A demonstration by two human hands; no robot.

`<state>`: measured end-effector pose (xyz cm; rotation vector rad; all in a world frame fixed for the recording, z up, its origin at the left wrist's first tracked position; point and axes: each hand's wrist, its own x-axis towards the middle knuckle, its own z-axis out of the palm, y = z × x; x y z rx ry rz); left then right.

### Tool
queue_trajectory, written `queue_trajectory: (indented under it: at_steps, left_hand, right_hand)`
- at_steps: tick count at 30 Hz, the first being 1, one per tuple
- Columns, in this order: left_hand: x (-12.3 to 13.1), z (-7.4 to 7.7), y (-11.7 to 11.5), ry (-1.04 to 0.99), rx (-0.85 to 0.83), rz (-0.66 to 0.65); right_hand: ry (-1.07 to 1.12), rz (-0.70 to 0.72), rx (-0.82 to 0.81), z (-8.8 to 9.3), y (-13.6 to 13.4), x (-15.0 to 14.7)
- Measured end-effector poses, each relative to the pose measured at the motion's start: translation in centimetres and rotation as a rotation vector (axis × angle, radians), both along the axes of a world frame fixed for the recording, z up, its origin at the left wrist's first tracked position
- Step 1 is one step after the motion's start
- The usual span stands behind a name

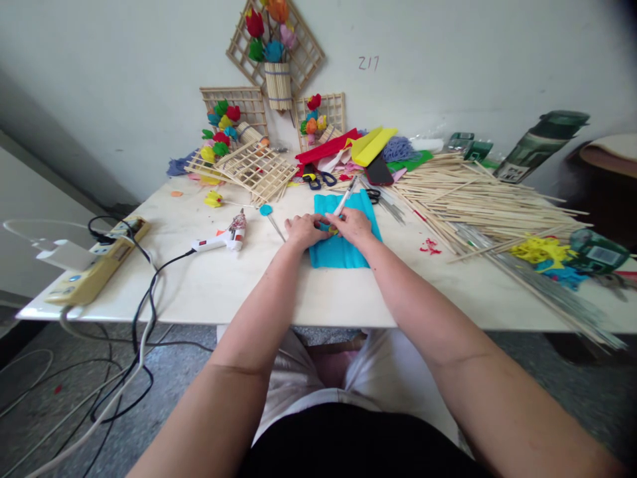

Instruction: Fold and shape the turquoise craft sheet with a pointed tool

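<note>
On the wall (423,53) a short handwritten mark (369,63) reads "217", though the first character could also be a Z. The tall dark green container (542,146) at the right carries printing too blurred to read, and the white label (600,254) on the green packet (587,247) near the right edge is equally illegible.

The blue sheet (341,255) lies on the counter (239,292) in front of the person, its middle covered by both hands. The right hand (353,227) has its fingers closed around a white pen (347,196), whose lower end is hidden. The fingers of the left hand (302,231) are bent over the sheet's left side; whether they pinch anything, I cannot tell. A small yellowish thing (333,230) shows between the hands, mostly covered and hard to identify.

Just left of the left hand lies a blue disc (266,210) on a thin stem, and farther left a white glue gun (221,240) with a small unreadable marking. Black-handled scissors (373,196) are partly hidden behind the sheet. The upper lattice (308,50) with its flowers is cut off by the top edge.
</note>
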<state>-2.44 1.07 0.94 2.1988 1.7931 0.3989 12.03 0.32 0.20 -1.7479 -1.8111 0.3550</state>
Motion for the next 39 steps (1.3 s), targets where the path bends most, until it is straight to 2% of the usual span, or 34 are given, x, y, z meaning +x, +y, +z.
queue_trajectory:
  at_steps: [9,20,39]
  left_hand:
    - [-0.59,0.43,-0.02,0.012,-0.040,-0.072]
    - [-0.28,0.43,0.02,0.118,-0.044,-0.073]
    - [-0.54,0.47,0.06,0.117,-0.039,-0.096]
  right_hand:
    - [0.001,0.045,-0.017,0.22,-0.09,0.27]
    - [-0.013,0.091,-0.021,0.36,-0.25,0.34]
    - [-0.073,0.121,-0.024,0.48,-0.30,0.38]
